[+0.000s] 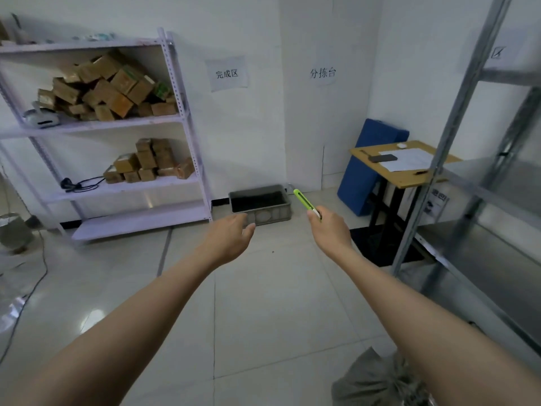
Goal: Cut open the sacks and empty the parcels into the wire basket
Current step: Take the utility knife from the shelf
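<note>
At the near right corner of the floor [263, 303] lies a grey sack [371, 380]. The right hand [330, 232] grips a green knife [303, 201]; the left hand [231, 238] is loosely spread, holding nothing.

Slumped on the floor at 5 o'clock: grey sack [377, 382], crumpled, neck bunched upward (partly cropped by the frame edge). Just off centre toward 1 o'clock: lime-green utility knife [304, 204], slanted up-left, lower end gripped in right hand [329, 231].

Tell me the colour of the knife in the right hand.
Bright lime green, seen in the head view: the knife sticks out of the right hand.
</note>
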